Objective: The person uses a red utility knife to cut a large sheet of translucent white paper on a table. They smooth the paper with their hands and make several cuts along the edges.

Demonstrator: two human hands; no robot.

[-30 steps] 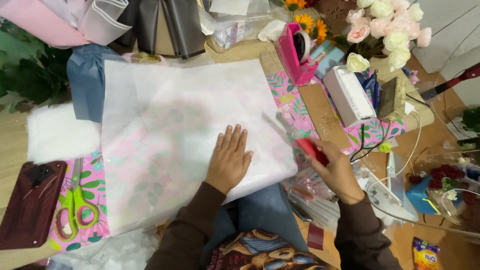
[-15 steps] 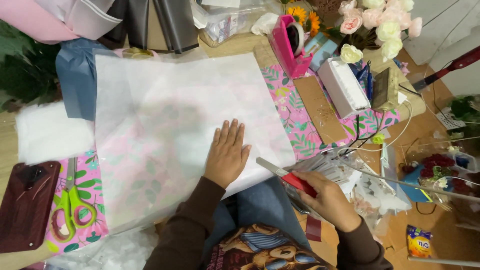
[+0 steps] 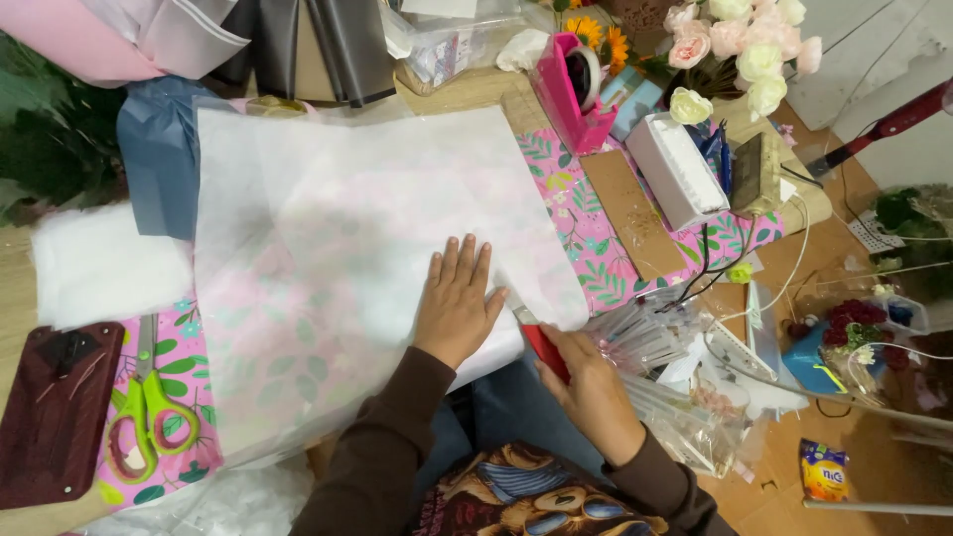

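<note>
A large sheet of translucent white wrapping paper [image 3: 338,268] lies spread across the middle of the table [image 3: 476,94], over a pink leaf-patterned mat [image 3: 586,248]. The left hand [image 3: 459,303] rests flat on the sheet near its lower right edge, fingers spread and released, pinning it down. The right hand [image 3: 586,382] is clenched around the red handle of a cutting tool [image 3: 541,342], whose blade meets the paper's edge just beside the left thumb.

The blade sits close to the left hand, so a slip along the edge could nick the thumb. The thin paper could also bunch or tear raggedly if the pinning hand lets it shift.

Green-handled scissors [image 3: 144,407] lie at the left on the mat, near a dark red case [image 3: 55,412] and a white fluffy pad [image 3: 104,268]. A white box [image 3: 675,169], a pink holder [image 3: 571,94] and pale roses [image 3: 735,45] stand further right, well apart from the sheet.
</note>
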